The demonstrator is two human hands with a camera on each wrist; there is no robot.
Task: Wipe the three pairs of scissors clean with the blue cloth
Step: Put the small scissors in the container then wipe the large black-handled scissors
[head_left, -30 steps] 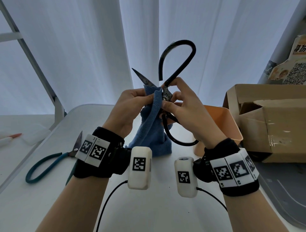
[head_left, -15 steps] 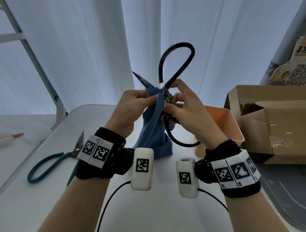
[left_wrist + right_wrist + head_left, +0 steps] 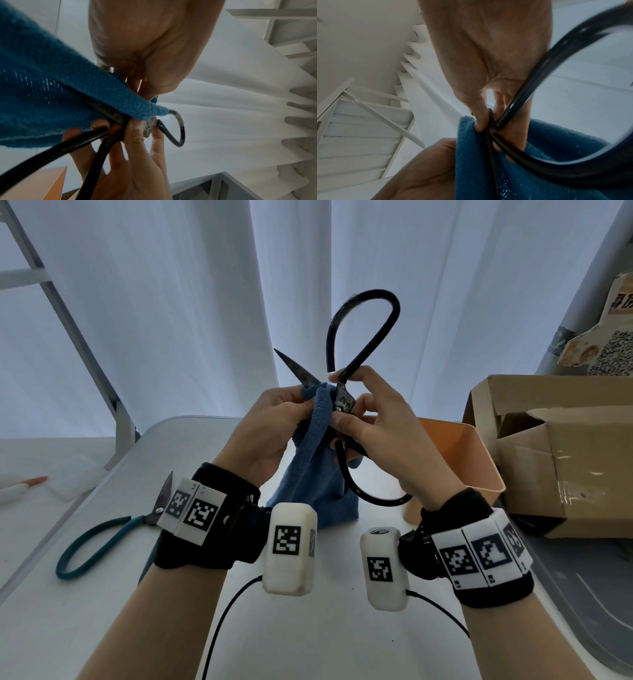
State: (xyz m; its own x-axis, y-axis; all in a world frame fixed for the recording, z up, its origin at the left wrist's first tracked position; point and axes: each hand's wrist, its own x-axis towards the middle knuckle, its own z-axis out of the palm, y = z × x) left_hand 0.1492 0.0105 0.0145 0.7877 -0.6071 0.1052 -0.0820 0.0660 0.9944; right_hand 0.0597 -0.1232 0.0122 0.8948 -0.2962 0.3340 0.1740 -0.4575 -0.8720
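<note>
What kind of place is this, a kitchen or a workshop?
Neither, probably: a makeshift recording or storage corner. A plain white folding table stands against white pleated curtains, with an open brown cardboard box beside it.

Blue cloth (image 3: 317, 474): fuzzy terry pile, matt. Black scissors (image 3: 363, 337): glossy handle loops, dull pitted metal at pivot. Teal scissors (image 3: 102, 539): matt handles. Box (image 3: 561, 453): matt cardboard. Orange bin (image 3: 462, 453): smooth plastic.
</note>
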